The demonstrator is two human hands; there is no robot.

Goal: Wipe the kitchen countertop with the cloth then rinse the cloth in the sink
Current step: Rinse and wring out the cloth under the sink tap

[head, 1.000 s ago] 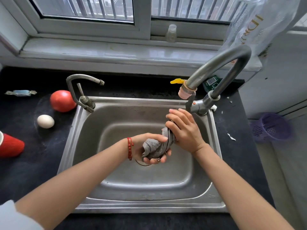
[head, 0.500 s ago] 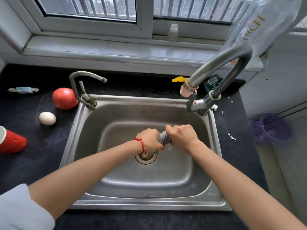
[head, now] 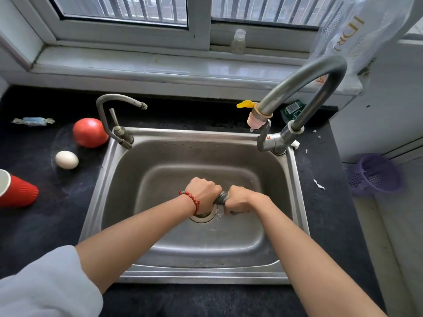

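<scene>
A wet grey cloth is twisted into a tight roll over the drain of the steel sink. My left hand, with a red bead bracelet at the wrist, is shut on the cloth's left end. My right hand is shut on its right end, knuckles up. Only a short stretch of cloth shows between the two fists. A little water drips under it. The black countertop surrounds the sink.
A large curved faucet rises at the sink's back right, a small tap at the back left. On the left counter lie a tomato, an egg, a tipped red cup and a wrapped candy. A purple basket hangs right.
My hands moved from under the faucet down to above the drain. The loose bunched cloth is now wrung into a tight twist, with both fists turned knuckles up.
</scene>
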